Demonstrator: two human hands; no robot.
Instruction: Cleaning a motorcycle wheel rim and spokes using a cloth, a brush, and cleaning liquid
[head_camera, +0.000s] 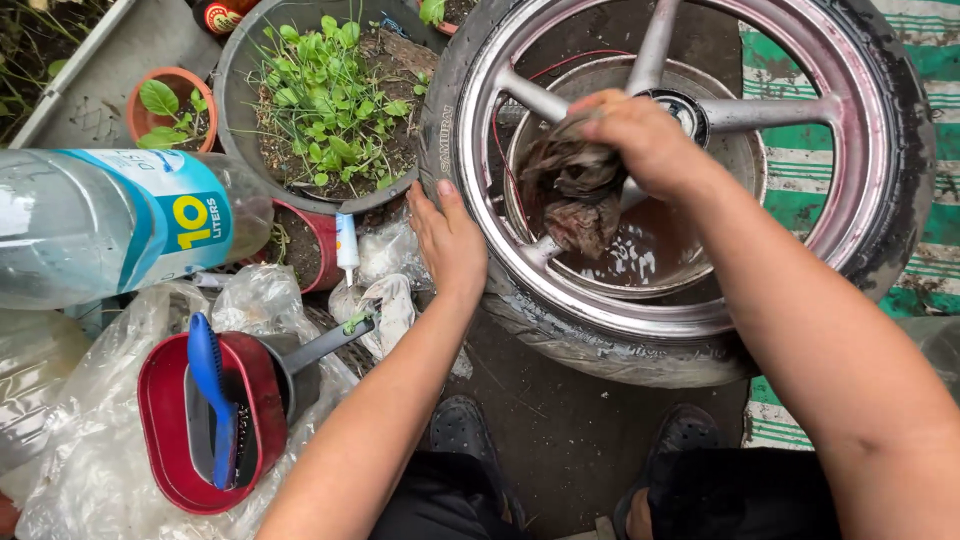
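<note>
A motorcycle wheel (880, 120) with a black tyre and silver spoked rim lies flat over a metal basin (740, 160) of brown water. My right hand (645, 140) grips a wet, dirty brown rag (575, 195) and presses it against a spoke near the hub. At the wheel's left edge, my left hand (447, 240) rests flat on the tyre, holding nothing, fingers together.
A large clear water bottle (110, 225) lies at the left. A red tub (160, 420) holds a blue brush (212, 395) and a grey scoop on plastic bags. Potted plants (325, 100) stand behind. A green striped mat (920, 60) lies at the right. My feet in dark shoes (465, 430) are below.
</note>
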